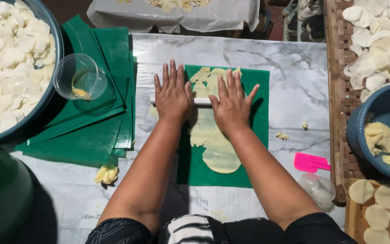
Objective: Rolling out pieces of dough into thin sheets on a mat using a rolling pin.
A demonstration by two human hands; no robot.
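Both hands lie flat with fingers spread, palms pressing down on a thin white rolling rod [202, 101]: the left hand [173, 93] over its left part, the right hand [231, 103] over its right. Beneath them a pale yellow sheet of dough [213, 143], flattened long and ragged-edged, lies on a green plastic square [258, 122] on the marble-patterned surface [294, 81], reaching from beyond the fingertips back toward the wrists.

Counting what is lying on the marble table

Two hands [173, 92] [232, 101] are pressing one white roller [201, 101]; one clear cup [81, 77], one pink scraper [311, 162] and three bowls [55, 31] [384, 110] [10, 190] are sitting at its edges.
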